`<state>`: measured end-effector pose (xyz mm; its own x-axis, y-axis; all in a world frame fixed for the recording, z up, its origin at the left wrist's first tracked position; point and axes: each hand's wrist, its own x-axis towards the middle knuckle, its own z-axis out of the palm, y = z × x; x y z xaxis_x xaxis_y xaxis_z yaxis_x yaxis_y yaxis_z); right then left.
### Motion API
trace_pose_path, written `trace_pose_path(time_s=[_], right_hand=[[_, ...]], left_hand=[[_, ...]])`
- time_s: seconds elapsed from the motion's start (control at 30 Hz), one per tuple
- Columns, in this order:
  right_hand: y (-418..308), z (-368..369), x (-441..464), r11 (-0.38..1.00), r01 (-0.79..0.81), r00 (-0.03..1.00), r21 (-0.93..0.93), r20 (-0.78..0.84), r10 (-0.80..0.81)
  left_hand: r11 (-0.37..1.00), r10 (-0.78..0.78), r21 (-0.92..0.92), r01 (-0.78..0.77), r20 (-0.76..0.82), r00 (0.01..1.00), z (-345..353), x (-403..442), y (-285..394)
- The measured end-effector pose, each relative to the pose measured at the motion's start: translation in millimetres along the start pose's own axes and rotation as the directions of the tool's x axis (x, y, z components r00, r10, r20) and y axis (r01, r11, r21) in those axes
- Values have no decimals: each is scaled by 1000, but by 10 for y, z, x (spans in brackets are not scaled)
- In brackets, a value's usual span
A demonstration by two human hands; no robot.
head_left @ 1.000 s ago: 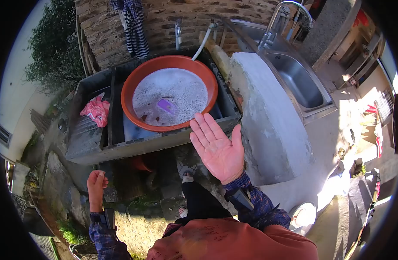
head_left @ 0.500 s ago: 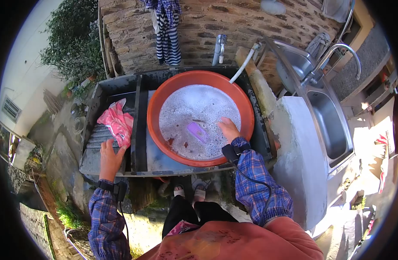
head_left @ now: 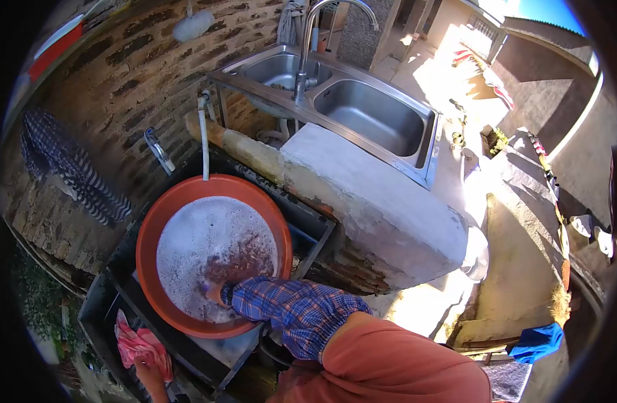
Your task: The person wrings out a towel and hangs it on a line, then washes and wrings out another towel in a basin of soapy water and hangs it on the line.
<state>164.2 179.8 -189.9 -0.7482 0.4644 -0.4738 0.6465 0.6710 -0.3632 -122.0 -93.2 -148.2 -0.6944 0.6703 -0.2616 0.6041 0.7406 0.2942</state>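
An orange-red basin (head_left: 147, 269) holds foamy water (head_left: 208, 235). My right hand (head_left: 216, 293) is down in the suds at the near side of the basin, its fingers hidden by foam and blur, so its grip does not show. The purple object seen floating earlier is out of sight. At the lower left, my left hand (head_left: 149, 377) rests against a wet pink cloth (head_left: 139, 339) on the ridged part of the dark washing trough (head_left: 181, 350). Its fingers are too unclear to show whether they grip the cloth.
A white hose (head_left: 204, 144) reaches down to the basin's far rim, with a tap (head_left: 159, 151) on the brick wall beside it. Striped and checked clothes (head_left: 73, 168) hang at left. A pale ledge (head_left: 382, 195) separates the trough from a steel double sink (head_left: 375, 117).
The view has swung to the right. My right hand has gone from above the foam down into it, and the purple object no longer shows. My left hand has moved onto the pink cloth.
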Motion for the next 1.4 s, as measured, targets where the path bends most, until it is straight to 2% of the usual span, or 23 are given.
trace_pose_path(time_s=[0.07,0.1,0.17,0.2,0.23,0.27,0.3,0.33,0.37,0.4,0.5,0.57,0.63,0.7,0.77,0.83,1.03,1.1,1.17,1.23,1.27,1.3,1.4], right_hand=[[98,21,-13,999,-11,998,-39,62,13],[166,4,-25,998,-16,994,-63,106,23],[308,-84,-40,991,-20,973,-132,225,50],[348,-158,-49,985,-5,959,-172,278,54],[347,-266,-45,978,22,953,-208,299,42],[301,-400,-25,972,62,968,-229,250,-3],[244,-498,22,977,104,990,-185,117,-83],[156,-532,84,951,281,947,126,-196,-254],[38,-566,182,785,510,802,352,-525,-286],[-136,-758,151,698,536,828,474,-458,-325],[-592,-1242,29,563,503,848,656,-250,-467],[-793,-1398,-263,84,663,666,743,-535,-520],[-797,-1611,-257,145,746,649,650,-658,-382],[-680,-1945,-409,-21,599,769,801,-582,-264],[-444,-2263,-537,-156,720,642,676,-734,-222],[-70,-2460,-601,23,776,627,630,-767,-135],[736,-2428,-543,57,763,642,644,-765,46],[1100,-2159,-226,442,662,612,605,-777,147],[1560,-1773,117,924,335,328,184,-942,69],[1657,-1431,243,828,295,546,477,-795,264],[1760,-1202,387,801,253,681,542,-688,251],[1772,-1003,515,842,73,777,534,-560,288],[1301,-510,670,933,-187,862,307,-404,306]], left_hand=[[875,203,-361,-322,-329,922,37,-11,-427],[880,300,-200,-431,-468,831,-103,0,-476],[693,713,311,-650,-427,556,-635,-37,-202],[689,717,314,-653,-427,552,-775,-33,56],[728,332,-393,-562,-515,790,-903,-28,365],[339,-24,-907,-250,-274,961,-1021,-13,646],[336,-24,-908,-250,-274,961,-1137,-4,882],[511,108,-729,-456,-472,875,-1249,-13,1090],[628,276,-470,-620,-610,743,-1365,-10,1283],[630,276,-469,-619,-609,743,-1446,50,1398],[63,284,-883,-465,-431,856,-1821,239,1608],[-172,243,-845,-506,-534,810,-1953,212,1841],[-298,442,-846,-442,-532,722,-2089,171,1957],[-168,562,-829,-534,-526,639,-2226,-58,2546],[-68,487,-805,-590,-542,684,-2190,-97,2780],[70,496,-818,-572,-469,731,-2073,13,2760],[48,195,-966,-254,-240,951,-848,411,2283],[120,118,-975,-188,-174,978,-361,459,2113],[264,5,-952,-157,-161,987,-1,423,2129],[322,8,-931,-174,-181,983,354,480,2095],[571,99,-791,-221,-200,975,406,527,2111],[767,192,-583,-268,-189,963,455,568,2165],[856,421,-289,-428,-91,903,656,689,2519]])
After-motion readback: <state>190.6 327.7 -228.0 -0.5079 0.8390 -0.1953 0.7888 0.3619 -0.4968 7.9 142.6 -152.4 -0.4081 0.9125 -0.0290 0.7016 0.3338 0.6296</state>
